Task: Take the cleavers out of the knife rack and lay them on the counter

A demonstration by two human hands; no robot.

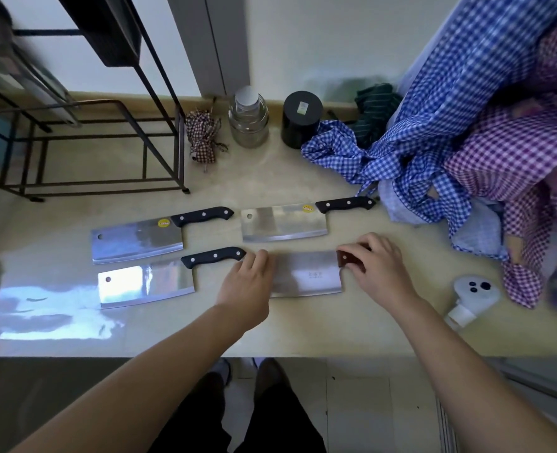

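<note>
Your rack at far left shows no cleavers, and three black-handled cleavers lie flat on the worktop, apart from one another. Your left hand, fingers loosely spread and gripping nothing, rests at the blade end of the brown-handled cleaver, while your right hand is closed over its handle. Risk: left fingers sit beside the blade, so any slide could cut them; the cloths at right could snag the handle.
</note>
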